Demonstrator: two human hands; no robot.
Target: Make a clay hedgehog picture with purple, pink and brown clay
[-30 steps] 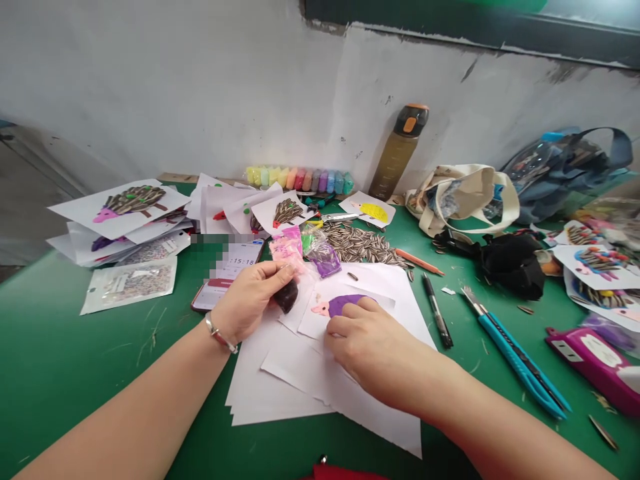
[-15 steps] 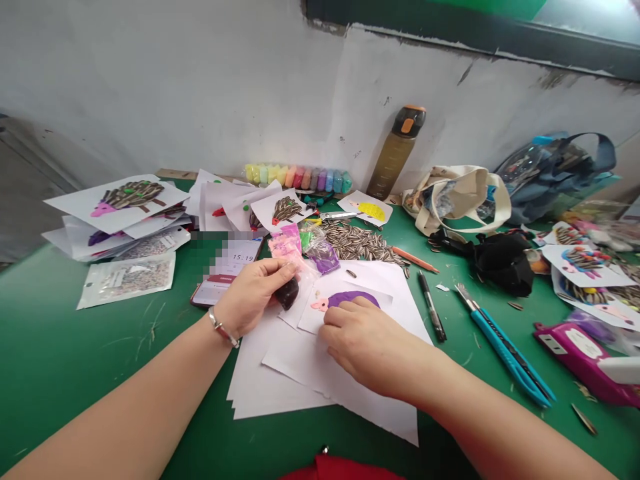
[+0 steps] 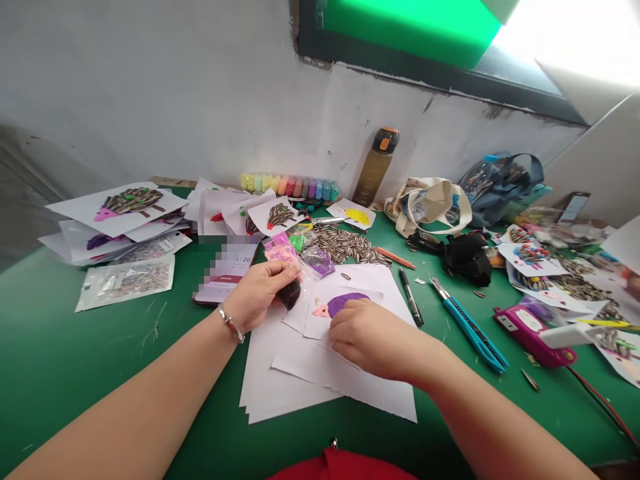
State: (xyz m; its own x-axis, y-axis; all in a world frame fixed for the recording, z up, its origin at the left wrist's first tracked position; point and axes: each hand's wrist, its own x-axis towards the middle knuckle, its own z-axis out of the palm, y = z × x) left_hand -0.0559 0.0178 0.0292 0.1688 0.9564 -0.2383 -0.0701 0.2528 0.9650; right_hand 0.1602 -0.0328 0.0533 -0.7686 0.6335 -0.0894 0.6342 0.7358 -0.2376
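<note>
My left hand, with a bracelet at its wrist, pinches a small packet of black clay above the papers. Fingers curled downward, my right hand rests on a white card that bears a purple hedgehog body with a pink head. Its fingertips are hidden, so what they hold cannot be made out. White sheets lie beneath the card. Behind it are a pink clay bag, a purple clay bag and a heap of striped seeds.
A phone and stacked seed-hedgehog cards lie left. On the right are a black pen, a blue cutter, a magenta glue gun and a black cloth. A bottle stands by the wall.
The view has shifted, showing more of the window and the table's right side. My left hand keeps its grip on the black clay packet, and my right hand stays over the card.
</note>
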